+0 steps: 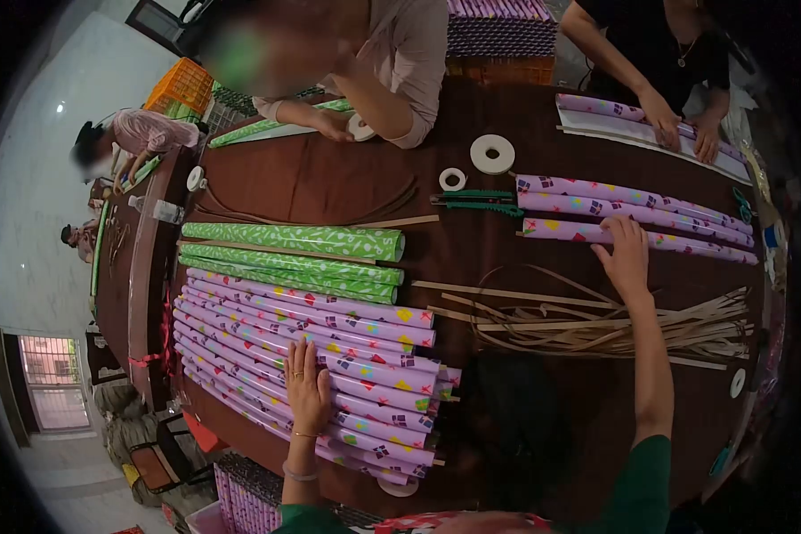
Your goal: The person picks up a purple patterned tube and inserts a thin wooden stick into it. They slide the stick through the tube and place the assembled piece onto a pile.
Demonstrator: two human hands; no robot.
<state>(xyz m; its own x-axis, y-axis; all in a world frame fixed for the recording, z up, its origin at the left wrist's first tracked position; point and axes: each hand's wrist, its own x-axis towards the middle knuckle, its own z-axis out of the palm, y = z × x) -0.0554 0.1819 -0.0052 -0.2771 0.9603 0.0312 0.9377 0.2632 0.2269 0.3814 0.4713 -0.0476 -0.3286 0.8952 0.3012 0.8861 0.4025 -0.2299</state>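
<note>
My left hand point(308, 392) lies flat on a wide pile of purple patterned wrapping paper rolls point(378, 369), its fingers stretched out together. My right hand point(630, 256) rests over the nearest of three purple wrapping paper rolls point(543, 230) on the right, fingers extended and thumb apart. I cannot see a grip around that roll. Beyond the left pile lie several green patterned rolls point(294, 242). A heap of thin brown strips point(614, 329) spreads below my right hand, beside my forearm.
White tape rolls point(491, 154) and a green-handled cutter point(481, 203) lie mid-table. Across the brown table point(329, 178), one person handles a green roll and tape point(360, 127); another presses purple paper point(601, 109). A bottle point(157, 210) lies at the left edge. Further people work beyond.
</note>
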